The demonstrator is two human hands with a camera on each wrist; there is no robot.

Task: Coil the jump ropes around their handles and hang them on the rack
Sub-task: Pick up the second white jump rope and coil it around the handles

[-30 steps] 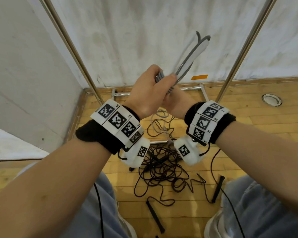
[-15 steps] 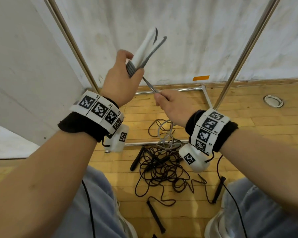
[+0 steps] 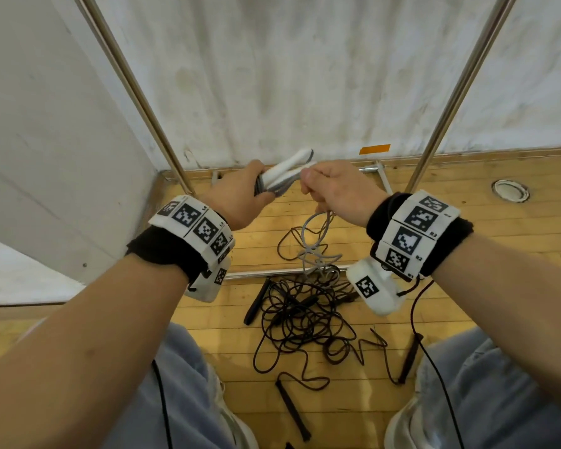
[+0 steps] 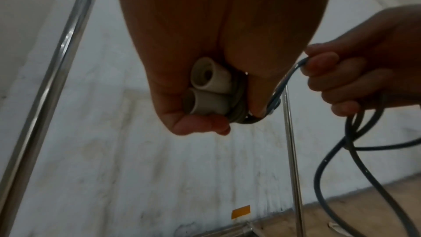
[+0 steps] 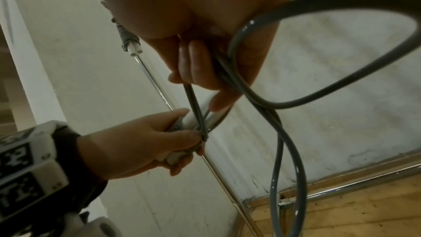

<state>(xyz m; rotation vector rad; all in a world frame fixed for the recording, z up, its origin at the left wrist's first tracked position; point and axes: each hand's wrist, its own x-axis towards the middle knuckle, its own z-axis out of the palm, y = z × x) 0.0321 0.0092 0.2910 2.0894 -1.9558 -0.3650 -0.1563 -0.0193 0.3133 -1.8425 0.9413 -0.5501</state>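
Two white handles (image 4: 210, 86) sit side by side in my left hand (image 3: 240, 196), fingers curled round them with grey cord turns already wound on (only the left wrist view shows their hollow butt ends). To its right, my right hand (image 3: 337, 189) pinches the grey rope (image 5: 282, 125); the right wrist view shows it looping under my palm. From the head view, the rope trails down to a tangle of black jump ropes (image 3: 305, 322) on the wooden floor (image 3: 499, 254) between the chrome rack poles (image 3: 447, 102).

Handles (image 3: 284, 170) white; held rope (image 3: 314, 244) grey, perhaps bluish. Floor ropes (image 3: 302, 322) dark. Wristbands (image 3: 415, 231) black-and-white checked. Floor (image 3: 467, 254) tan.
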